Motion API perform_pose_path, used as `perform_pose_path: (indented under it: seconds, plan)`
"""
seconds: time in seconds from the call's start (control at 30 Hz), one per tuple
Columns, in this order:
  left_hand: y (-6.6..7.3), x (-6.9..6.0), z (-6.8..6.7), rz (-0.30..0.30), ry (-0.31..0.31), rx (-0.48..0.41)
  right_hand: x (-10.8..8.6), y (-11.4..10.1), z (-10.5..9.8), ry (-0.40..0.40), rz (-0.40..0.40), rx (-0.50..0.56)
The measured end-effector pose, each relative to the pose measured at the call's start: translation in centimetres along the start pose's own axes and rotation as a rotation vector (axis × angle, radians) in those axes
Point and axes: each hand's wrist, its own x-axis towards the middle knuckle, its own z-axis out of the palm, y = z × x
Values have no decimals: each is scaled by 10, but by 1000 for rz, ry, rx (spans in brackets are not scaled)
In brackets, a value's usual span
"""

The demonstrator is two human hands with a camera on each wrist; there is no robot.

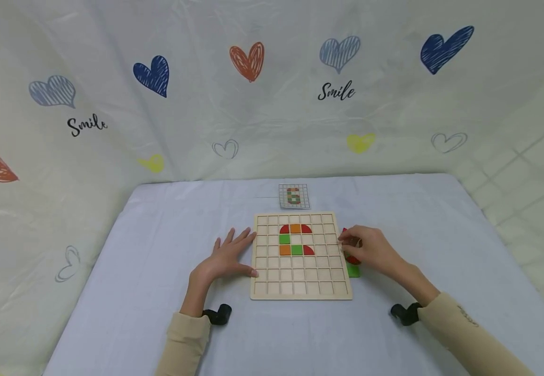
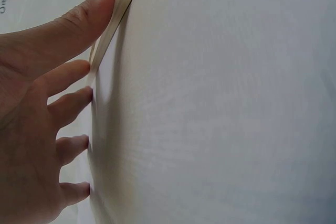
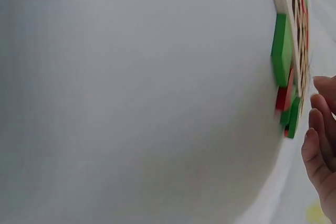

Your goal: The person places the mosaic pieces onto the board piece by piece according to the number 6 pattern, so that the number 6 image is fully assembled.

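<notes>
While left grip (image 1: 224, 259) is spread, right grip (image 1: 369, 248) hold can't be told; beside it, flat green wooden-looking tile (image 1: 354, 271): likely light, stiff, best edge-pinched.

A white cloth (image 1: 300, 344) covers the table (image 1: 121, 292). Pale sheeting (image 1: 281, 109) rises behind the table and along both its sides, printed above the table's far edge with a navy heart (image 1: 444, 51), an orange-red heart (image 1: 246, 62), a yellow heart (image 1: 360, 142) and black "Smile" lettering (image 1: 336, 92).
</notes>
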Motion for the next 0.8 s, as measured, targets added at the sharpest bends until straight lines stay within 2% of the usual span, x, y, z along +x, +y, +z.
perform_pose_path:
  seconds: [0.23, 0.5, 0.8]
  plan:
    - [0, 0, 0, -6, 1, 3, -9, 14, -5, 18, 24, -31]
    - [-2, -2, 1, 11, 10, 1, -5, 20, -4, 65, 60, -38]
    - [-1, -1, 1, -3, -2, -3, 4, 22, 1, -21, 139, -11]
